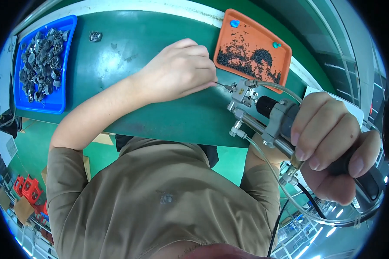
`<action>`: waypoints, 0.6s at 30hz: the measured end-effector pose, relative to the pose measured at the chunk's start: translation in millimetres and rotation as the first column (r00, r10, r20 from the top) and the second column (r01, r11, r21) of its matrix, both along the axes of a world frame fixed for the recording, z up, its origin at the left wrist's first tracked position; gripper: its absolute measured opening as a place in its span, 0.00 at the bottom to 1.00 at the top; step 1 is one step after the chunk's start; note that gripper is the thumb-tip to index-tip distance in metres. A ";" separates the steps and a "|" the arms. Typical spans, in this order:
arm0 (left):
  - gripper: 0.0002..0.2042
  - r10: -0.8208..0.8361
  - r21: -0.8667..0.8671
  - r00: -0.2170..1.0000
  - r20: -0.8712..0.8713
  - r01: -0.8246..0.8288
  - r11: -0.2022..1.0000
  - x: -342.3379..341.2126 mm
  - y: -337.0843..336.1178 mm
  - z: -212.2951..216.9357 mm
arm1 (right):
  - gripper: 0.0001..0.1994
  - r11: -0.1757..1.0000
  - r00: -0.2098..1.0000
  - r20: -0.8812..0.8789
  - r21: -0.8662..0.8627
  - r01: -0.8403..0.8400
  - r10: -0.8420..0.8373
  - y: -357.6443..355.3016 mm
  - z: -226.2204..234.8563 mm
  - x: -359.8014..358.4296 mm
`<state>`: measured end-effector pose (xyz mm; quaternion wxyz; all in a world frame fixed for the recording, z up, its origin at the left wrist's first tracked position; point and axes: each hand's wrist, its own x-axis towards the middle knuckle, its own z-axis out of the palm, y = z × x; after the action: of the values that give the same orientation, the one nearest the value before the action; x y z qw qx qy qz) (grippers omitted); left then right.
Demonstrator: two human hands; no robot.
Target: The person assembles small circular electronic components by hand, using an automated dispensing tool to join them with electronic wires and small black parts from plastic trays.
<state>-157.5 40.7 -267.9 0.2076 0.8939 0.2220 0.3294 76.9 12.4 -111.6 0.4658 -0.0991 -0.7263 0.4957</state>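
Note:
My right hand (328,142) is wrapped round the black handle of a metal dispensing gun (263,123) with hoses joined to it. The gun points left across the green bench, and a thin nozzle (224,86) sticks out of its front end. My left hand (183,69) is closed, thumb and fingertips pinched at the nozzle's tip; whatever lies between them is hidden. Just beyond that hand, an orange tray (231,41) holds many tiny black parts (261,57), plus a blue piece (234,23) and a teal piece (276,45).
On the far left of the green bench (129,39) stands a blue tray (69,56) heaped with grey metal parts (41,64). One similar grey part (95,36) lies alone near it. Hoses (272,168) hang from the gun past my right side. Red stools (29,188) stand on the floor.

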 end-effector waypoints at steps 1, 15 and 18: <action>0.06 -0.031 0.019 0.998 -0.050 0.032 0.999 0.5 6.0 1.3 | 0.17 1.000 1.000 -0.014 -0.002 0.010 -0.010 -1.2 1.7 0.6; 0.07 -0.081 -0.085 0.992 0.101 0.089 0.992 -32.5 3.8 0.8 | 0.17 0.998 0.993 0.115 -0.057 -0.007 0.013 10.9 -5.3 0.0; 0.08 -0.089 0.069 0.995 0.034 0.086 0.994 -28.3 -3.5 -6.7 | 0.18 0.997 0.975 0.217 -0.065 -0.031 0.044 11.7 3.7 -9.3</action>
<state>-185.8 37.2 -274.5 0.1956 0.9031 0.1674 0.3437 67.6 24.2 -107.8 0.3707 -0.1534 -0.7592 0.5125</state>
